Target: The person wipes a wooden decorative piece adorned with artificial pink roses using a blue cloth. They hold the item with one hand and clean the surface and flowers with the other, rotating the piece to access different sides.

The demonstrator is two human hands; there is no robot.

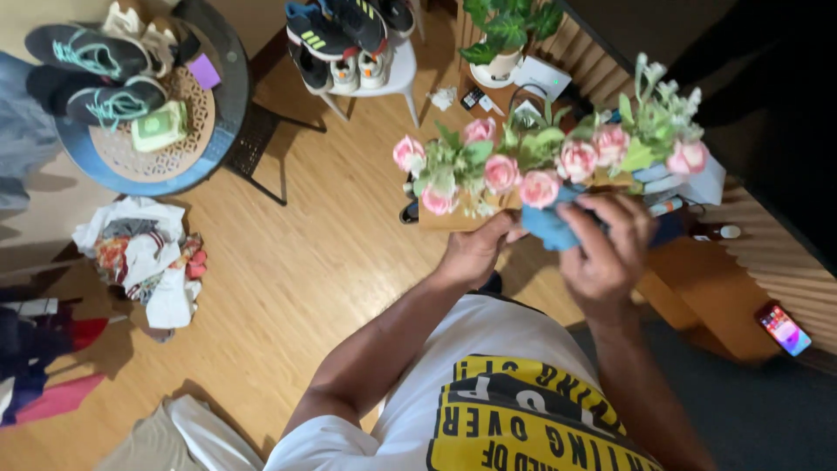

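Blue cloth [551, 225] sits bunched in the right hand [603, 253], fingers curled tight around it, pressed against the front edge of the flower arrangement [540, 161] at centre-right of the frame. Left hand [475, 249] is closed on the underside of the wooden planter box [453, 218] and carries its weight.

Box hangs in the air over the bamboo floor [331, 262], pink roses and green leaves on top, roughly level.

To wipe well, my read: keep the left grip firm under the box, use short light strokes along the box edge, keep the cloth off the petals so nothing bends or pulls loose.

Lower right: smartphone [783, 330], screen lit, on a slatted wooden bench [785, 262]. Left middle: heap of clothes [144, 257] on the floor. Upper left: round table [228, 96] with sneakers [87, 52]. Top centre: white chair [397, 78] stacked with more shoes, potted plant [501, 39] just right of it.
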